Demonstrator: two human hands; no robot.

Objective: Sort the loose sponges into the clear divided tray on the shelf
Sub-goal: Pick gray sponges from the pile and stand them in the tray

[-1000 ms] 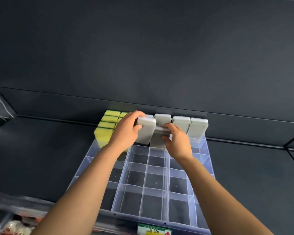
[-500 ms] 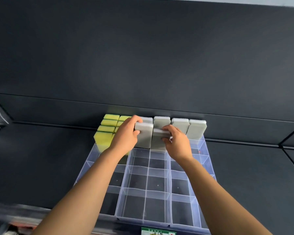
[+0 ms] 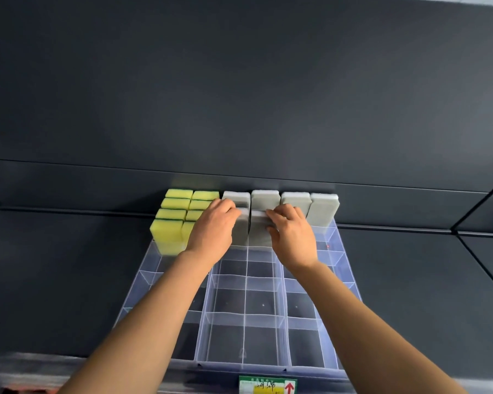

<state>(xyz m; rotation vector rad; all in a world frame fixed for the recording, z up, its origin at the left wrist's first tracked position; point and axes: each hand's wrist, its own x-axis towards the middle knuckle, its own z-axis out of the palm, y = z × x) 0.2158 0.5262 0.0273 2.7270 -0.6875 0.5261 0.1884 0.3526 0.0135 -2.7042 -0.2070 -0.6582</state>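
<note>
Scene is evenly lit from above-front; dark shelf [image 3: 69, 274] panels are left dim, with a faint sheen. Soft shadows only. Straight lines are bowed by wide-angle distortion at edges. Bottom edge and label [image 3: 266, 385] are blurred.

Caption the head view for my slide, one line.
Both hands, left hand and right hand, press upright grey rectangular sponges into the clear plastic divided tray beside yellow rectangular sponges.
</note>
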